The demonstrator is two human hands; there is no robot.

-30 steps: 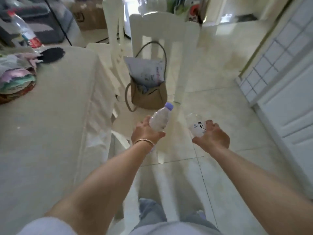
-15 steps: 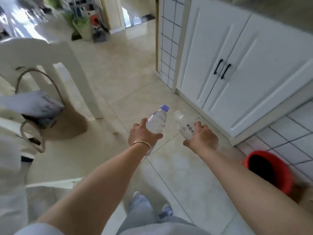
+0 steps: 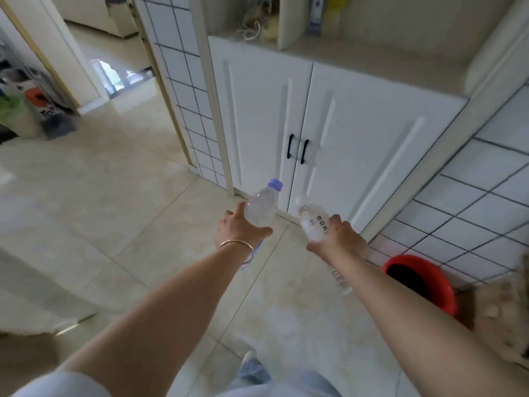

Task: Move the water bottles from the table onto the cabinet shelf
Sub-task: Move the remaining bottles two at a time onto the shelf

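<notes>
Currently the left hand [image 3: 239,227] grips the purple-capped bottle [image 3: 262,207] round its body and the right hand [image 3: 339,239] grips the labelled bottle [image 3: 312,222], both carried above the floor before the cabinet [image 3: 329,124]. Likely light, smooth, squashable plastic; mid-body holds suit.

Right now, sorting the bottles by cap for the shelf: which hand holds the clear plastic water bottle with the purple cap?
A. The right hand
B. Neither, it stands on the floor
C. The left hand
C: the left hand, with the bracelet, grips the clear purple-capped water bottle.
</notes>
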